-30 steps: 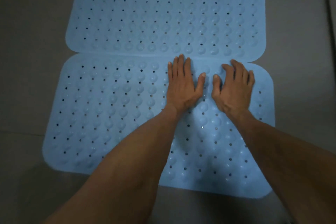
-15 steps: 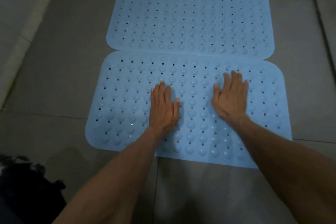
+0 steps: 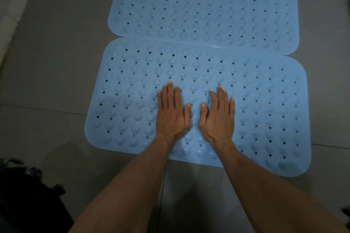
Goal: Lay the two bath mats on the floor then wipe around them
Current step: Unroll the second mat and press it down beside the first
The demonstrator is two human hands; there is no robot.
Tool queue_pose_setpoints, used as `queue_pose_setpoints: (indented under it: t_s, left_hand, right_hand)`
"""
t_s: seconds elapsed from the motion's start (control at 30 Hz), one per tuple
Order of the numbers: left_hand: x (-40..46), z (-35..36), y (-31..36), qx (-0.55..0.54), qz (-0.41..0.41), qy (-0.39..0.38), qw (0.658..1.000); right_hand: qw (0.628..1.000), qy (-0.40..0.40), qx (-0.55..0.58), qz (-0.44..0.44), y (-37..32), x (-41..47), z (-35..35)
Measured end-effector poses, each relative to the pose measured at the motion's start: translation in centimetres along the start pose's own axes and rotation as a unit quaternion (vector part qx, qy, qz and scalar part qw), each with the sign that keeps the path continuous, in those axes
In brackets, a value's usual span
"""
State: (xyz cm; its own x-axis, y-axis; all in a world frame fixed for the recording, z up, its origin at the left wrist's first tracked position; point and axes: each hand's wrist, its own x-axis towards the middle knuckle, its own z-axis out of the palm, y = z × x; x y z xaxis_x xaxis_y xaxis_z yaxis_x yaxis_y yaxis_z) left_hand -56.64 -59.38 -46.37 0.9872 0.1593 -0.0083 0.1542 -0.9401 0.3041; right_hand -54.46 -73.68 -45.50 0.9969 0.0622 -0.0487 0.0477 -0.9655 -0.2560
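Note:
Two light blue bath mats with holes and round bumps lie flat on the grey tiled floor. The far mat [image 3: 204, 5] and the near mat [image 3: 132, 85] touch along their long edges, with the near one slightly overlapping at the seam. My left hand [image 3: 171, 113] and my right hand [image 3: 217, 115] press palm-down side by side on the middle of the near mat, fingers extended and holding nothing.
Grey floor tiles [image 3: 47, 62] surround the mats, with grout lines running across. A pale raised ledge or wall base [image 3: 11, 5] runs along the far left. A dark fuzzy object [image 3: 24, 195] sits at the lower left corner.
My hands have slid towards each other on the near mat and now sit close together near its front half. The camera has shifted, so the mats appear further right.

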Motion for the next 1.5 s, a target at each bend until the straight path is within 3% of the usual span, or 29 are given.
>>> queue_pose_setpoints:
  t_s: [0.5, 0.87, 1.03, 1.17, 1.33, 1.5]
  left_hand:
    - [0.6, -0.5, 0.4, 0.042, -0.021, -0.077, 0.996]
    - [0.2, -0.3, -0.2, 0.017, 0.013, -0.066, 0.998]
    - [0.5, -0.5, -0.3, 0.015, 0.016, -0.100, 0.995]
    - [0.7, -1.3, -0.3, 0.024, 0.009, -0.164, 0.986]
    - [3.0, -8.5, 1.0, 0.069, -0.028, -0.343, 0.937]
    - [3.3, -20.7, 6.3, 0.071, -0.057, -0.306, 0.948]
  right_hand:
    - [1.000, -0.011, -0.019, 0.021, -0.7, 0.2, -0.4]
    - [1.000, -0.003, -0.025, 0.013, -0.5, -0.2, 0.2]
    - [0.999, -0.026, -0.023, 0.007, -0.3, 0.0, 0.0]
    - [0.995, -0.097, 0.000, 0.014, -0.4, 0.2, -1.3]
    - [0.948, -0.313, 0.051, 0.014, -0.4, 2.7, -9.0]
    - [0.939, -0.337, 0.070, 0.011, -0.4, 3.4, -22.6]
